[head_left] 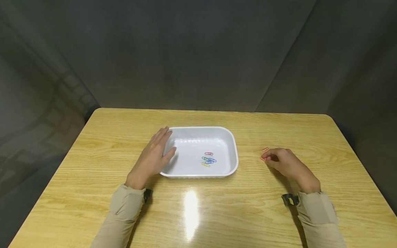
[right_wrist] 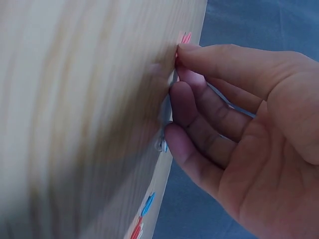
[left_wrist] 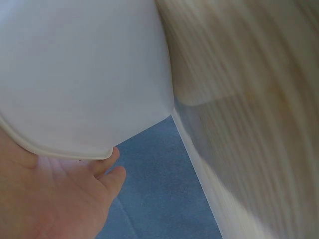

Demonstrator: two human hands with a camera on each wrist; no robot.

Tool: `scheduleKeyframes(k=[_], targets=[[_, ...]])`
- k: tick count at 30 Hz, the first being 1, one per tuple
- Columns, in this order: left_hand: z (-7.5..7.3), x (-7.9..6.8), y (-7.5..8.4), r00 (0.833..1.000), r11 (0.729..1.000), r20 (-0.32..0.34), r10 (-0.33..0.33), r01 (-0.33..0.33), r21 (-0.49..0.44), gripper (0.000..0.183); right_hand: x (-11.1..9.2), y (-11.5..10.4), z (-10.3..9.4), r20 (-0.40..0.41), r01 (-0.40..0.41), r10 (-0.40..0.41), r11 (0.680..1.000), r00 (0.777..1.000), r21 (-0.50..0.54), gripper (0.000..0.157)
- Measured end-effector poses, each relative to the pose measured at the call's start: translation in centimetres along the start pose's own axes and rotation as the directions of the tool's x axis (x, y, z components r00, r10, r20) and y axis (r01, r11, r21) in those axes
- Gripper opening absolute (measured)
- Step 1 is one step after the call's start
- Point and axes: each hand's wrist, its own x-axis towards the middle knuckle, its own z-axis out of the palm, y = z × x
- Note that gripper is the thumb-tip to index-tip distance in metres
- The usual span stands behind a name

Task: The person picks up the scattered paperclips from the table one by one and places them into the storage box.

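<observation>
A white tray (head_left: 186,172) lies on the table with several coloured paper clips (head_left: 209,161) in it: red, green, blue and yellow. My left hand (head_left: 152,156) rests against the tray's left rim, fingers straight and thumb over the inside; in the left wrist view, the palm (left_wrist: 60,199) touches the rim. To the right of the tray, my right hand (head_left: 285,163) is low over the table, thumb and forefinger pinching a red paper clip (head_left: 262,158). Another red paper clip (head_left: 265,149) lies just beyond the fingertips. In the right wrist view, the pinched clip is mostly covered by fingers.
More paper clips lie on the table around the right hand, including a blue one (right_wrist: 148,203) and a red one (right_wrist: 136,228) in the right wrist view. The wooden table (head_left: 242,213) ends at a dark cloth backdrop (head_left: 186,62).
</observation>
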Motion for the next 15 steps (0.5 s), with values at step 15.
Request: scheduleKeyframes(k=[15], targets=[[-0.03,0.04,0.1,1.0,1.0,-0.001,-0.003,0.003,-0.001,0.062,-0.01,0.11,0.2,0.014,-0.014,0.013,1.0,1.0,0.019,0.009]])
